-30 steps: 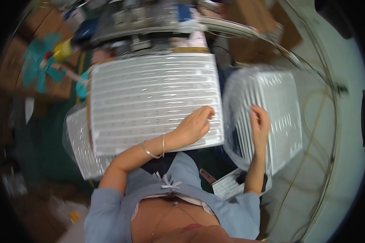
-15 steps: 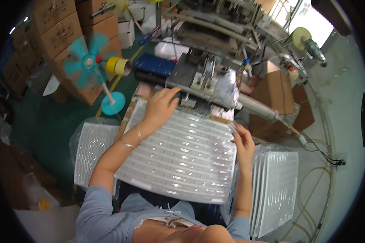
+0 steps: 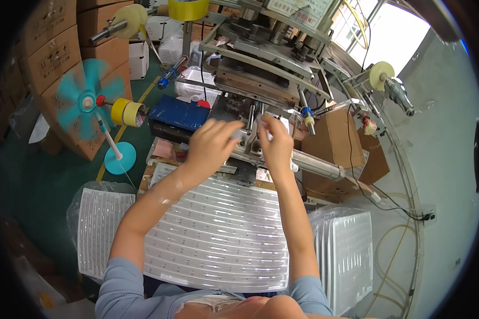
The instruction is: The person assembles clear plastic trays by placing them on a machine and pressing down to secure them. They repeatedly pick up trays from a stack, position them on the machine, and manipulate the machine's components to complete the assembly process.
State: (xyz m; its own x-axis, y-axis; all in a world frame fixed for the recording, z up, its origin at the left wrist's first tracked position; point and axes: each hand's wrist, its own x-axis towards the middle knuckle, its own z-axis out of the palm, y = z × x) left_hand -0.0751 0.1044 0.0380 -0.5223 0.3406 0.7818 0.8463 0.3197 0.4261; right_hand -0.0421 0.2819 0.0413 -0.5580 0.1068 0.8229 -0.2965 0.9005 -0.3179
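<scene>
Press (image 3: 258,82) standing ahead; left hand (image 3: 210,144) hovering loosely spread, right hand (image 3: 277,146) curled over metal bed (image 3: 224,109) — cannot tell if pinching anything. Straying underneath risking crush if closing.

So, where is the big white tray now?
In the head view, the big white tray is at lower centre, in front of the machine, between other trays left and right.
</scene>
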